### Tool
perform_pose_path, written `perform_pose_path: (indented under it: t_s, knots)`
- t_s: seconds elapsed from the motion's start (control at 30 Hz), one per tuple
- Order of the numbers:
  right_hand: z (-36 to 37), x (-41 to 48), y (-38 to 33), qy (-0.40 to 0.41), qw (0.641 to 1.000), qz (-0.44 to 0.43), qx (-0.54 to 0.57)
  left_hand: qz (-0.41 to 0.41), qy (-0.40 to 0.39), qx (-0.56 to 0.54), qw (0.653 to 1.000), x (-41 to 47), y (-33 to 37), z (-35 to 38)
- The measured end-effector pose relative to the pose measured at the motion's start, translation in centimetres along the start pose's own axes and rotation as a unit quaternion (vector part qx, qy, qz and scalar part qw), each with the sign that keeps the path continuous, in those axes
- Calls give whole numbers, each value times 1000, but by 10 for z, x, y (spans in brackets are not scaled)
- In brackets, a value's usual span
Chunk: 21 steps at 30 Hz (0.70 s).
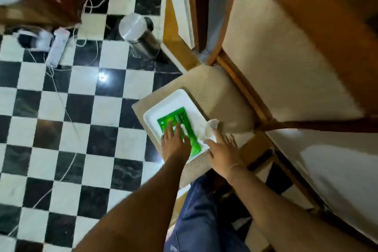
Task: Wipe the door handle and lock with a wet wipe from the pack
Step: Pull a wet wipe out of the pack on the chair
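A green pack of wet wipes lies on a white tray that rests on a beige cushioned stool. My left hand lies flat on the pack's near half, fingers spread. My right hand is just right of the tray and pinches a white wet wipe that stands up above the fingers. The door handle and lock are out of view; only a strip of dark wooden door frame shows at the top.
The stool stands against a wooden chair with a cream seat. A steel pedal bin stands on the black-and-white checkered floor. A white power strip and loose cables lie at the left.
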State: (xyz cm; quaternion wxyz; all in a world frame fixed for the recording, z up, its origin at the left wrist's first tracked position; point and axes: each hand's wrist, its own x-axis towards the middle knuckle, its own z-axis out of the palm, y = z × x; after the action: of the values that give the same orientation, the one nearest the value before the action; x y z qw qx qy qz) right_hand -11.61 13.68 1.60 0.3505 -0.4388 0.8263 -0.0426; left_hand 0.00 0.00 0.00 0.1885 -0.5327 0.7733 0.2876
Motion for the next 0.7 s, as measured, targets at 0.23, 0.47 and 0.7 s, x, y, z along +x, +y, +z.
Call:
perform_pose_path:
  t_s: [0.23,0.47,0.7]
  knots:
    - [29,57,5,-69,996,-19,-54,3,-7,1,1000,32,-22,36]
    - [25,54,1,-51,997,-10,-56,-3,41,-48,998,30,-16,47]
    - [28,46,2,-62,997,1,-41,-16,56,-62,996,31,-10,46]
